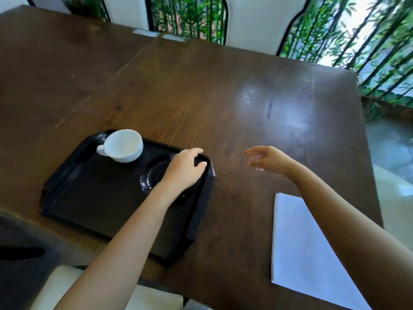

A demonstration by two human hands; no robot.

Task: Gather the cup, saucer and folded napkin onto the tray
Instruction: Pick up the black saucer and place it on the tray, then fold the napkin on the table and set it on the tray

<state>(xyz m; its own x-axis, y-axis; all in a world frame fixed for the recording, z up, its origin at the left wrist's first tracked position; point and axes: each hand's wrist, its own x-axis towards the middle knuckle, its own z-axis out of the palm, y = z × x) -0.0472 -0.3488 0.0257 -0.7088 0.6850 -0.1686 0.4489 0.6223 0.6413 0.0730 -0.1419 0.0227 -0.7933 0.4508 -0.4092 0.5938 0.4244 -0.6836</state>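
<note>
- Nearest the camera, two bare forearms reach out over the dark wooden table.
- Just beside the right forearm lies the white folded napkin, flat on the table near its right edge, well apart from the tray; nothing touches it.
- To the left sits the black tray, slightly skewed on the table.
- Left hand rests over the tray's far right corner, fingers curled down together; whether they grip the dark saucer beneath the hand or the tray rim, I cannot tell.
- Right hand hovers above bare table, fingers loosely apart and holding nothing; it is blurred.
- Furthest on the tray, the white cup stands upright in the far left corner, handle to the left, near the saucer but apart from it.
- Judgement: cup and saucer look placed, so the napkin step remains. The next move calls for the free right hand to draw back to the napkin, pinch it without unfolding it, and lay it on the tray's open near half.
</note>
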